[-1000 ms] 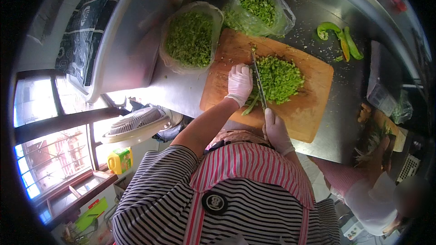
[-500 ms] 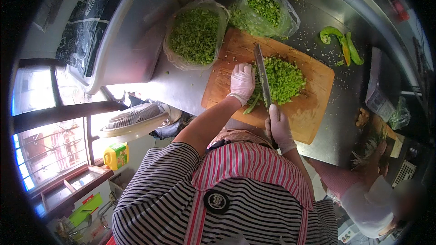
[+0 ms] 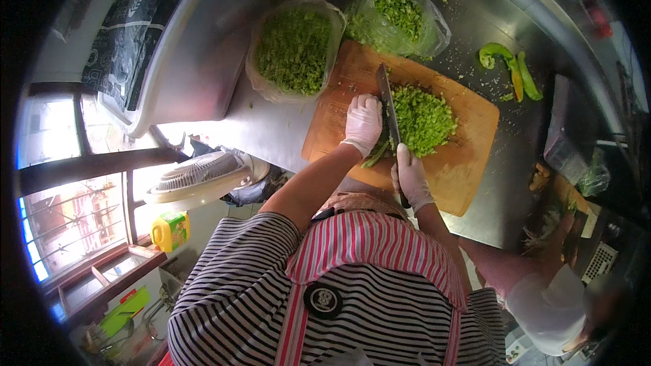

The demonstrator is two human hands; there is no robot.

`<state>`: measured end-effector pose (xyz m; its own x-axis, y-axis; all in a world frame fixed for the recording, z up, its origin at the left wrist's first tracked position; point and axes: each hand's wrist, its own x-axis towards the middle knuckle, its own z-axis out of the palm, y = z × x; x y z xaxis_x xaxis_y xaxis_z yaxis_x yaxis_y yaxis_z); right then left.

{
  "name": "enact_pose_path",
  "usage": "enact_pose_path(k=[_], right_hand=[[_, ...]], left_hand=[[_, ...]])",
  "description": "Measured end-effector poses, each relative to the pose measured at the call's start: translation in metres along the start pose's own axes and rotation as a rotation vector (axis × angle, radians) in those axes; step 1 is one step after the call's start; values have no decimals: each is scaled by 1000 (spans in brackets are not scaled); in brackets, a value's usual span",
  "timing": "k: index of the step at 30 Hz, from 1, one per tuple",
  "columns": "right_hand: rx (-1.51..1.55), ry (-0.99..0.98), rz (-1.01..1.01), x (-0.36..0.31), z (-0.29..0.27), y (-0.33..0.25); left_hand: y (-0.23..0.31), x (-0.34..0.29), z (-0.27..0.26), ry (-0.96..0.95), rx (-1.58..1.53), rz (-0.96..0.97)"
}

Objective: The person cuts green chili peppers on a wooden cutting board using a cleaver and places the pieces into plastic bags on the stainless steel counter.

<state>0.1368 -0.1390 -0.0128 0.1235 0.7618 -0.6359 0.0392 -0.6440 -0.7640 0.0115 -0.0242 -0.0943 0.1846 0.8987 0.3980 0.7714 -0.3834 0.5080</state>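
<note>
My right hand (image 3: 413, 180), in a thin whitish glove, is closed round the handle of a long knife (image 3: 388, 104). The blade points away from me over a wooden cutting board (image 3: 470, 175). Left of the blade, my gloved left hand (image 3: 364, 120) presses down with curled fingers on green stalks (image 3: 375, 155); their stalk ends stick out below the hand, and the rest is hidden by glove and blade. A heap of chopped green pieces (image 3: 426, 120) lies against the blade's right side.
Beyond the board stand a bag-lined container of finely chopped greens (image 3: 293, 51) and a clear plastic bag (image 3: 434, 26) of chopped greens. Green peppers (image 3: 527, 76) lie on the steel counter (image 3: 502, 47) at the right. A large bin (image 3: 196, 61) stands left; another person's arm (image 3: 498, 264) is lower right.
My right hand and the knife's handle have shifted slightly forward and left, bringing the blade closer to my left hand. The left hand stays nearly in place on the stalks.
</note>
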Motion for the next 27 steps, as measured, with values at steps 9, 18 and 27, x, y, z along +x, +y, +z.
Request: enact_pose_path(k=[9, 18, 27], right_hand=[[73, -69, 38, -49, -10, -16], [-68, 48, -120, 3, 9, 35], [127, 26, 33, -6, -15, 9]], left_hand=[[5, 4, -7, 85, -60, 16], [4, 1, 0, 12, -9, 2], [17, 1, 11, 47, 6, -21]])
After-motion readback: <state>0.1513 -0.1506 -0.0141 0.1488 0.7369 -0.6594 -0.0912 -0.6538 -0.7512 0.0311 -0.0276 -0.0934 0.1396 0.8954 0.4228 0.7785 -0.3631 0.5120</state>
